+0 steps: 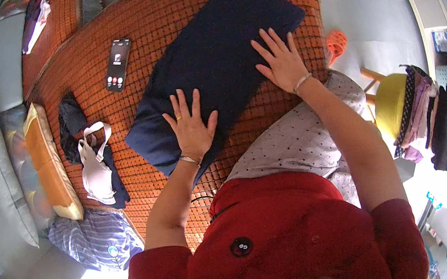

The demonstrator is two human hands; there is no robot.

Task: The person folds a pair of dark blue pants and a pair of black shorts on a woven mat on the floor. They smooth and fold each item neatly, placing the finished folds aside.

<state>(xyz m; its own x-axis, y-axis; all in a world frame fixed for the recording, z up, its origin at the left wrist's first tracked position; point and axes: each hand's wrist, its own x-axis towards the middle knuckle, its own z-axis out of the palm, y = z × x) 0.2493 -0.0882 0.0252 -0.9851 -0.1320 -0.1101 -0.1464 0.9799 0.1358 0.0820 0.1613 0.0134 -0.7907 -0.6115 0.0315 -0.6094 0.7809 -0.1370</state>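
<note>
A folded dark navy cloth lies diagonally on the orange-brown woven mat, its lower-left part slightly rumpled. My left hand rests palm down on that lower-left part, fingers spread, wearing a ring and a bracelet. Farther right and up, my right hand is also flat near the cloth's right edge, fingers apart. A phone with a lit screen lies left of the cloth. Below it at the left are a black garment and a pale pink bra on darker fabric.
Cushions and a striped blue garment lie at the left. At the right are an orange clog, a yellow stool with piled clothes and a white shelf unit. My seated legs occupy the mat's lower right.
</note>
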